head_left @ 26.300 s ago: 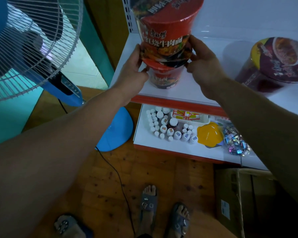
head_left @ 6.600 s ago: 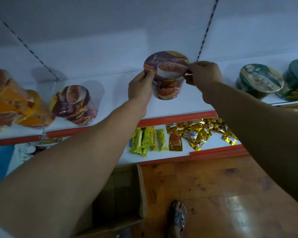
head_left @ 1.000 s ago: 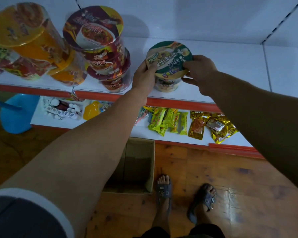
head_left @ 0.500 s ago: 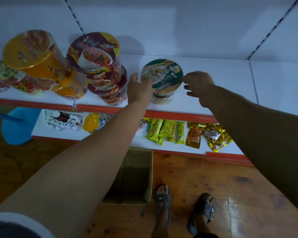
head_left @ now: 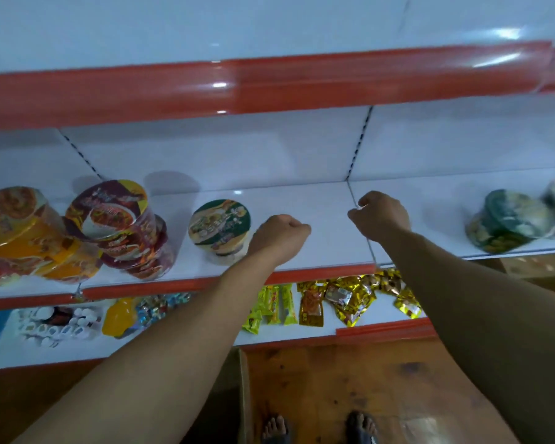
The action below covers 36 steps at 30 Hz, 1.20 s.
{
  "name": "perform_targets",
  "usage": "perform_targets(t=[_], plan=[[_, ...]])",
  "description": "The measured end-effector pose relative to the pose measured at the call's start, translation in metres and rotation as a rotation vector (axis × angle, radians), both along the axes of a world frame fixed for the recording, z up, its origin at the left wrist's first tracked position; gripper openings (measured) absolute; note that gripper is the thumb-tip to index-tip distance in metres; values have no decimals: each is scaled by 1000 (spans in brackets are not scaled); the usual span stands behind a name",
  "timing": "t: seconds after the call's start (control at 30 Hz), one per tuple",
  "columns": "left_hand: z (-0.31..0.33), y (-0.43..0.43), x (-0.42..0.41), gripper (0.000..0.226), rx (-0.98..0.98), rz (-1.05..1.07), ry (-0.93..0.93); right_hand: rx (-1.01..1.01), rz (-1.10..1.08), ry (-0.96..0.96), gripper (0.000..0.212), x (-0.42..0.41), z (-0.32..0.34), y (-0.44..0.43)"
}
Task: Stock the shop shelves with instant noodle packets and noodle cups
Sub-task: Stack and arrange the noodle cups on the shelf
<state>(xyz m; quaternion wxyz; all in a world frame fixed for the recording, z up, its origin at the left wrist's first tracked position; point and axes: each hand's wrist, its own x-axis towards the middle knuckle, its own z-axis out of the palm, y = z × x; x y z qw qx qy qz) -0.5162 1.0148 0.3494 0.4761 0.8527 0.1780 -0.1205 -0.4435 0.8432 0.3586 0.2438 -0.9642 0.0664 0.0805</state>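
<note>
**Hands empty, one green cup set down**

A box (head_left: 243,384) stands on the floor between the forearms; its inside is too dark to tell what is left in it. Above it a low shelf holds snack packets (head_left: 334,299).

Further out, both hands hover over the middle shelf (head_left: 318,200). The left hand (head_left: 277,235) is balled into a loose fist and holds nothing. It is just right of the green cup (head_left: 220,227), and whether it touches the cup I cannot tell. The right hand (head_left: 380,216) also has its fingers curled under and is empty, near the seam between two shelf boards.

The green cup stands upright and alone near the front edge. To its left are a purple stack (head_left: 116,225) and an orange stack (head_left: 20,232), both taller than one cup and leaning in this view. Far right, more green cups (head_left: 510,222) lie tilted and blurred.

This looks like the gap between placements, with the single cup shelved and no load in hand. The next move probably calls for opening a hand, fetching another green cup from the box or the far right, and seating it squarely on the lone cup's lid.
</note>
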Motion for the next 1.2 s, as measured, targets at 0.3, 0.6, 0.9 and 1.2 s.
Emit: perform_targets(t=[0.3, 0.6, 0.9, 1.2], plan=[[14, -165, 55, 21, 4, -215, 26, -105, -152, -83, 41, 32, 28, -170], [-11, -347, 109, 19, 65, -338, 90, -51, -315, 12, 21, 57, 2, -351], [-44, -414, 161, 45, 126, -97, 139, 112, -284, 119, 33, 93, -49, -416], [-72, -409, 177, 32, -135, 32, 106, 289, -271, 164, 28, 115, -64, -401]])
